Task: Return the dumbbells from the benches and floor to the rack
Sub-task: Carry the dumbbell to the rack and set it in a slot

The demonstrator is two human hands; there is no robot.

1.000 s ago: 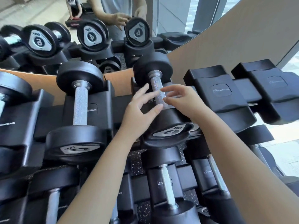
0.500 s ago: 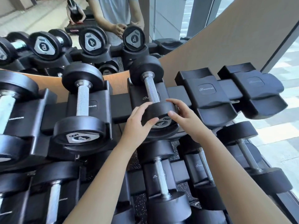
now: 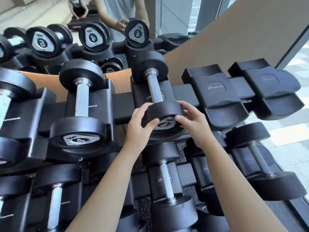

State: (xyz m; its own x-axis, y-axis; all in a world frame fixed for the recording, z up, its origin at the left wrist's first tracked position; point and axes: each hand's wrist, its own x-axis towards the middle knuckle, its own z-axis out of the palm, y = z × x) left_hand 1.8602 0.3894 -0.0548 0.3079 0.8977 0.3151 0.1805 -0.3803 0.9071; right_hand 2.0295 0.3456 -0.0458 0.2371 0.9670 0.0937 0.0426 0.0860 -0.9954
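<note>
A black dumbbell marked 4 (image 3: 153,87) lies in a cradle on the top row of the black rack (image 3: 120,106), its knurled steel handle pointing away from me. My left hand (image 3: 138,128) and my right hand (image 3: 194,123) both clasp the near head of this dumbbell from either side, thumbs on its end face. Another dumbbell marked 4 (image 3: 82,101) rests in the cradle just to the left.
Two bare cradles (image 3: 215,91) (image 3: 267,84) sit to the right on the top row. Lower rows hold several dumbbells (image 3: 167,185). A mirror behind the rack shows the dumbbell ends and a person (image 3: 117,12). Tiled floor lies at right.
Both hands slid from the dumbbell's handle down to its near head and now grip it from both sides. The view pulled back slightly.
</note>
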